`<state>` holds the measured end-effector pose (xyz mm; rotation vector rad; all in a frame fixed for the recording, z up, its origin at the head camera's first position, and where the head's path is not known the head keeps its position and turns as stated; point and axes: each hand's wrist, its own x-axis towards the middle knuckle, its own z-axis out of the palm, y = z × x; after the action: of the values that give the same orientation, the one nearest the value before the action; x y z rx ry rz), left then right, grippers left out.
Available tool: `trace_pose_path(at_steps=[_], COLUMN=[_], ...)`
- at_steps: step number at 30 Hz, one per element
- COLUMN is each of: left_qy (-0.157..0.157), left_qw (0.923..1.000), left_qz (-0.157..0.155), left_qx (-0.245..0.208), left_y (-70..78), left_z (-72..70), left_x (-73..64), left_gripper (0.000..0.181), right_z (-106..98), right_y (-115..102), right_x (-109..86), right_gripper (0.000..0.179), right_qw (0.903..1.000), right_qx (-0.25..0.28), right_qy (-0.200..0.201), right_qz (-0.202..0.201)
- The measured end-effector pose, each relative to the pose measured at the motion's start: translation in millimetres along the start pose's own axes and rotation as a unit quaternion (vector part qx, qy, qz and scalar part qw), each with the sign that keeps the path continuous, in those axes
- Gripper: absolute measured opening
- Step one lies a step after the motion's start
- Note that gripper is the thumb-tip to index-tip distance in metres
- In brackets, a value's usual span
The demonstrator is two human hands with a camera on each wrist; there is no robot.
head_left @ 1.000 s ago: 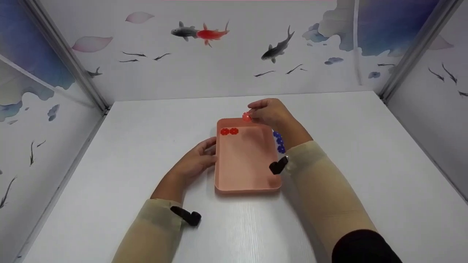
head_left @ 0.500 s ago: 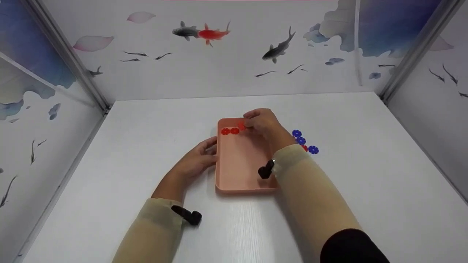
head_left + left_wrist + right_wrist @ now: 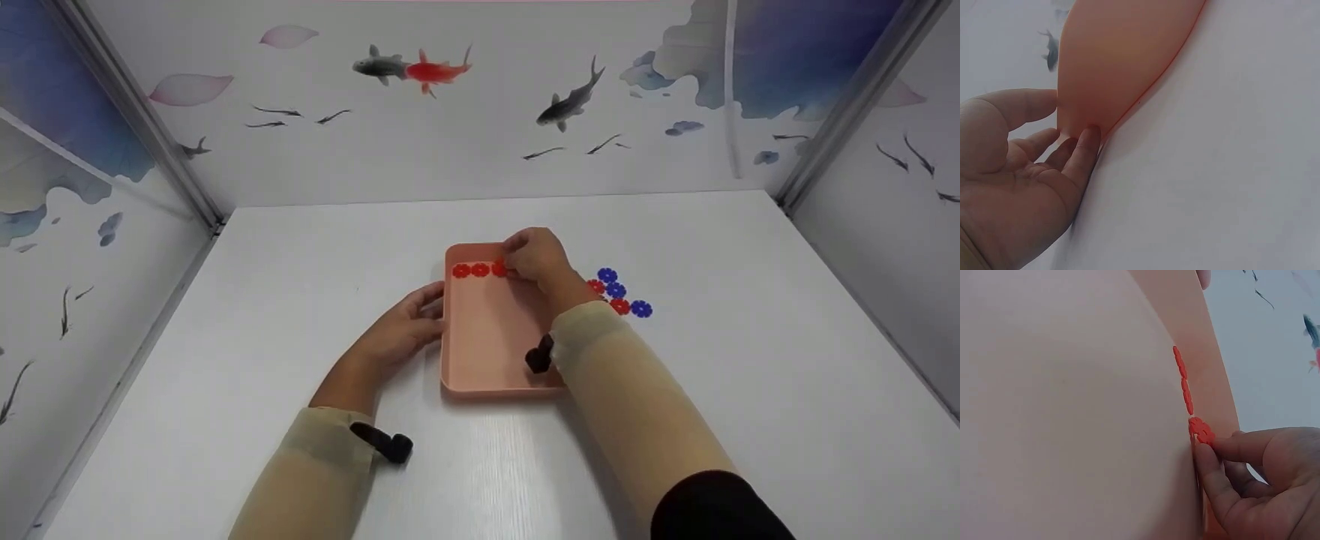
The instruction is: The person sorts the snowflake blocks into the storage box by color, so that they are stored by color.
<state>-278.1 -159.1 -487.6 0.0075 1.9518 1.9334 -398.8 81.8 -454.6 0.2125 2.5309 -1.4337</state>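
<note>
A pink rectangular tray lies on the white table. My left hand touches its left wall with fingertips and thumb; in the left wrist view, the fingers lie fairly straight along the outer wall. Inside the far left end, two red flower-shaped plastic pieces sit side by side. Beside them my right hand pinches a third red flower piece between thumb and forefinger. That piece is tilted, its lower edge close to the tray floor, as the right wrist view shows.
Right of the tray, a loose group of blue flower pieces and red flower pieces lies on the table, partly behind my right forearm. A printed wall panel with fish stands at the table's far edge.
My right hand has come down from above the tray's far rim into it, carrying the red flower piece to the row. More loose pieces now show past the forearm. The left hand stayed put.
</note>
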Motion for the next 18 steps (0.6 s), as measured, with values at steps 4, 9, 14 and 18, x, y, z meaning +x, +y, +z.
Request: trace_pose_path(at_steps=[4, 9, 14, 18], left_qy=[-0.002, -0.003, -0.003, -0.01], left_qw=[1.0, 0.9999, 1.0, 0.9999], left_qz=[0.003, 0.002, 0.001, 0.008], left_qx=[-0.007, -0.011, -0.007, -0.008], left_y=[-0.2, 0.5, 0.9, 0.7], left_z=[-0.3, 0.2, 0.2, -0.6], left_x=[-0.2, -1.1, -1.7, -1.0], left_gripper=[0.08, 0.079, 0.081, 0.081], right_z=[1.1, 1.7, 1.6, -0.1], right_y=[-0.4, -0.3, -1.3, -3.3], right_x=[-0.6, -1.9, -2.9, -2.5], right_gripper=[0.029, 0.028, 0.032, 0.033], right_qw=[0.9999, 0.9997, 0.9998, 0.9999], right_qx=[-0.014, -0.02, -0.018, 0.012], right_qy=[0.007, 0.012, 0.01, 0.006], right_qz=[-0.001, -0.003, -0.003, -0.001])
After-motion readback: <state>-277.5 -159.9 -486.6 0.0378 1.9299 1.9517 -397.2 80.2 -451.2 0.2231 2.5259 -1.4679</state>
